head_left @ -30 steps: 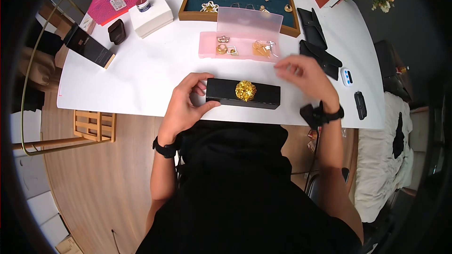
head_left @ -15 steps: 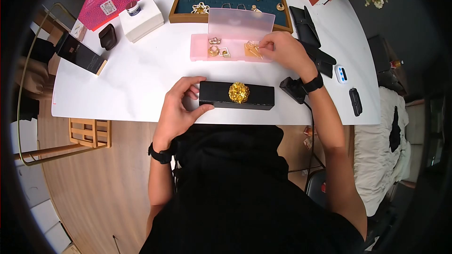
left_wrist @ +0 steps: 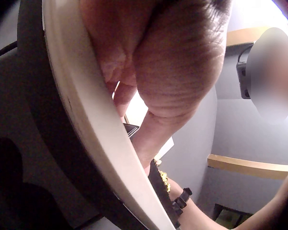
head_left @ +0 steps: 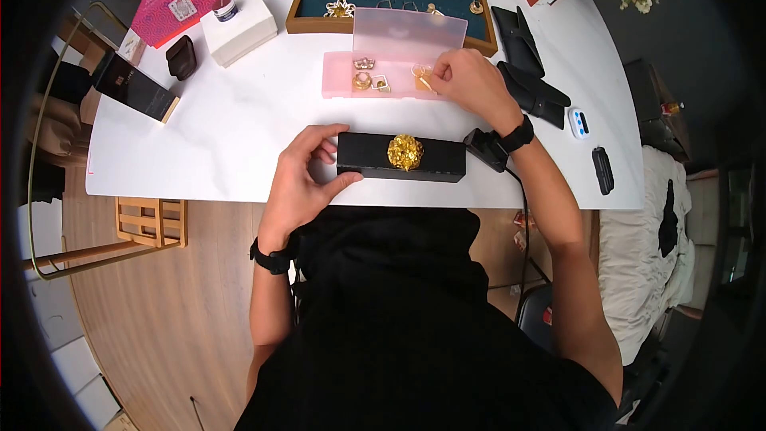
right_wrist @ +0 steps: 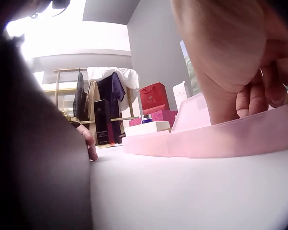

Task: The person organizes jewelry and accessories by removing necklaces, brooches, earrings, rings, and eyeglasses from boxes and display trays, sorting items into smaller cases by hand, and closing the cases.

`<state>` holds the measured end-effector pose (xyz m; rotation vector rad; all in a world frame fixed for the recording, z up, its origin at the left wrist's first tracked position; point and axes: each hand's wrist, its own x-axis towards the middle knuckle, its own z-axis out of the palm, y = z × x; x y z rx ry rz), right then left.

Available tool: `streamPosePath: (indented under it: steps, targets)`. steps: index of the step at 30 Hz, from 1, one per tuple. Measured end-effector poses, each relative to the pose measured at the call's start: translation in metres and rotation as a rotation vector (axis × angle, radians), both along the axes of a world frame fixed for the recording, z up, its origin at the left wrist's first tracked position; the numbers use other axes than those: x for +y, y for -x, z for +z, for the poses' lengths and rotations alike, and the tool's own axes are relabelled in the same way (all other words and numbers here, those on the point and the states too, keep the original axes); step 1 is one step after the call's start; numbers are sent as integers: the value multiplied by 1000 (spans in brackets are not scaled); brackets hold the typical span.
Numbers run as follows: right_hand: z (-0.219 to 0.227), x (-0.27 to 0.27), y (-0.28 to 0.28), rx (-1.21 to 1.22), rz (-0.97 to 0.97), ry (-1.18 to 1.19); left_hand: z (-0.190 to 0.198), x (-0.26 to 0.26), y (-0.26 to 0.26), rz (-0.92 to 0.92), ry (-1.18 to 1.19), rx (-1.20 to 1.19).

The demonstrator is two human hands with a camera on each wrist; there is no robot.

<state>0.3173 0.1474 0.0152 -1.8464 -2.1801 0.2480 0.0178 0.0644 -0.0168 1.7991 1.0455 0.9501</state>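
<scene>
My left hand grips the left end of a long black box, thumb on the near side and fingers on the far side. A shiny gold bow sits on its lid. Beyond it stands a pink plastic case with its clear lid raised. My right hand reaches into the case's right part, thumb and forefinger pinching at a small gold jewelry piece; the hand hides part of this compartment. Rings and a squarish piece lie in the left part.
Behind the case is a wooden jewelry tray. Black pouches and a white device lie to the right. At left are a white box with a small jar, a dark case and a black carton.
My right hand has moved from beside the black box into the pink case, and its fingertips have shifted slightly over the gold piece. The left hand keeps its hold on the box.
</scene>
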Motion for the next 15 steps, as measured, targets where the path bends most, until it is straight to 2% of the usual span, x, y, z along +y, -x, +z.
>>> streamPosePath:
  steps: [5,8,11,13,15]
  targets:
    - [12,-12,1,54,1,-112,6,-1,-1,-15,-38,-21]
    - [36,-32,2,31,-9,-176,14,-9,-4,31,-18,-141]
    - [53,-57,2,52,36,-365,22,-10,-8,91,-54,-70]
    - [70,-78,6,54,41,-361,34,-11,-11,116,-235,29]
    - [77,-94,6,90,96,-390,48,-11,-16,72,-243,29]
